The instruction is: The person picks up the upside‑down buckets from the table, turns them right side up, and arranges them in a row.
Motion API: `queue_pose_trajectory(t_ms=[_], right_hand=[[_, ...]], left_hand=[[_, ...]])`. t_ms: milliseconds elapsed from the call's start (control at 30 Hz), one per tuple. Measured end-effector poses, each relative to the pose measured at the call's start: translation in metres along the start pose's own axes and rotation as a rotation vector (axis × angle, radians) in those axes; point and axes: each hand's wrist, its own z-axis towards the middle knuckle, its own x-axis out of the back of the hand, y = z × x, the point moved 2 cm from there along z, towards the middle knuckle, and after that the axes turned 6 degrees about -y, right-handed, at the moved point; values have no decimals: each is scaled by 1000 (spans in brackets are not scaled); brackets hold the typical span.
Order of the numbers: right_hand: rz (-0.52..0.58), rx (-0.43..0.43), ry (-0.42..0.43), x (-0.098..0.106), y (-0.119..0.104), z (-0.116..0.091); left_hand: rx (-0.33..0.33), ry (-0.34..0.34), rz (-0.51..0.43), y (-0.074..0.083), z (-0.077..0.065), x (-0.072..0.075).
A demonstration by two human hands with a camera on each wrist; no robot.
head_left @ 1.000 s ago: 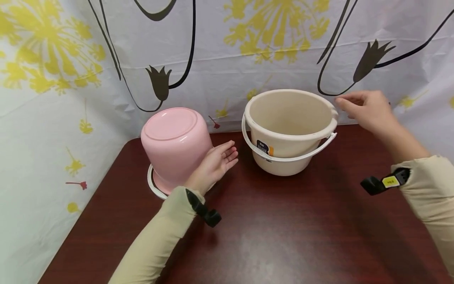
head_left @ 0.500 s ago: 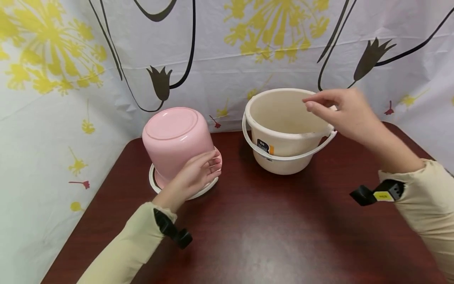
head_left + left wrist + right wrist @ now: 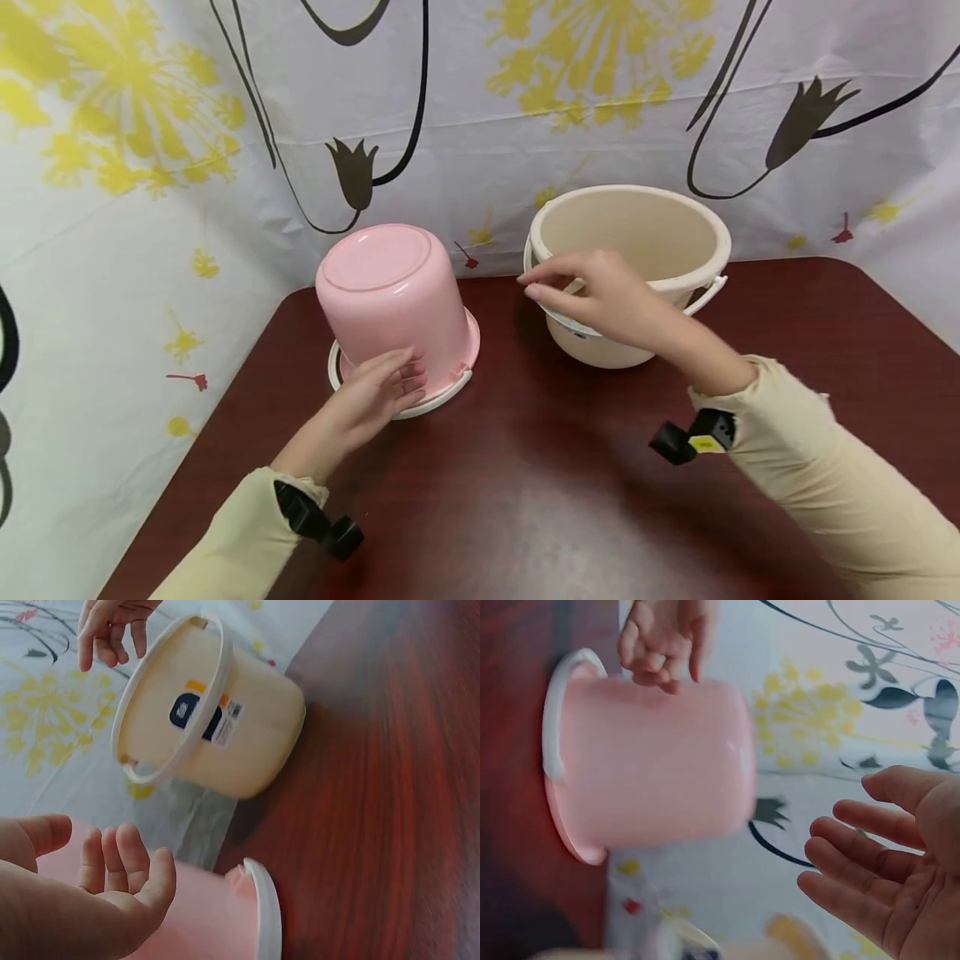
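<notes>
A pink bucket [image 3: 401,308] stands upside down on the left of the table, its white handle [image 3: 435,402] lying round its lower rim. My left hand [image 3: 369,400] is in front of it, fingers loosely bent, holding nothing; it overlaps the bucket's lower side in the head view. To the right a cream bucket [image 3: 607,346] stands upright, its mouth up and its handle hanging down at the front. My right hand [image 3: 600,296] hovers before the cream bucket with fingers relaxed and nothing in them. In the left wrist view, a dark label [image 3: 196,712] shows on the cream bucket's side.
Both buckets stand toward the back of a dark red-brown table [image 3: 495,500]. Behind them hangs a white cloth [image 3: 480,150] with yellow and grey flower prints. A black wrist camera [image 3: 318,521] sits on the left cuff, and another wrist camera [image 3: 693,436] on the right.
My right hand has moved left and down from beyond the cream bucket's right rim to its front. The left hand has drawn back left and down along the pink bucket. Both buckets stay put.
</notes>
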Motion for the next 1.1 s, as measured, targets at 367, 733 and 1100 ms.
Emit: queue_pose_trajectory(t_ms=[367, 733, 1100], right_hand=[[76, -16, -174, -72, 20, 26], [-9, -65, -345, -117, 50, 44], [-50, -100, -421, -137, 74, 54]], left_hand=[[-20, 30, 199, -6, -20, 42], [-71, 107, 866, -8, -18, 77], [-175, 59, 1186, -8, -18, 81]])
